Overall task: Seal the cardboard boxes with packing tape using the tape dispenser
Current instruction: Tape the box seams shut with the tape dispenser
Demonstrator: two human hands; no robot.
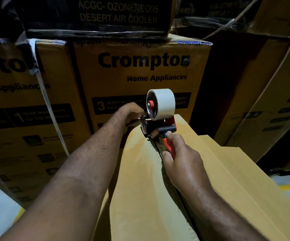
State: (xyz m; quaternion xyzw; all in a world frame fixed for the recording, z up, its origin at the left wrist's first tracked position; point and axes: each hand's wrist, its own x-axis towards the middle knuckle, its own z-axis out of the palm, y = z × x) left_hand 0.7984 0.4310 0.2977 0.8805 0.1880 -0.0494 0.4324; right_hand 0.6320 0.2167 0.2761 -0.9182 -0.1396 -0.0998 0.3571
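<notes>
— Where are the hands?

— Apart. The right hand (180,153) is clamped round the red-and-black handle of the tape dispenser (158,126), thumb on top. The left hand (131,113) is farther out, just beside the dispenser's front end, at the far edge of the cardboard box (137,185). Its fingers bend down over that edge, out of my sight, so I can't tell whether it pinches the tape end or only steadies the flap.

— And the dispenser?

— It sits on top of the box at the far end, with the tape roll (165,103) uppermost and the handle pointing back at the person. It's right over the seam (156,148) between the two flaps.

— Which way does the seam run?

— Straight away from the person, near to far. So I'd judge the pull has to come back along it toward the body. The right hand would draw and the left, nearer the start point, would anchor.

— What can't you make out?

— The near stretch of seam lies under the right forearm. The blade is hidden. In this dim light I can't say whether any tape is down yet. Just beyond the far end, the stacked printed cartons (140,70) stand close.
</notes>
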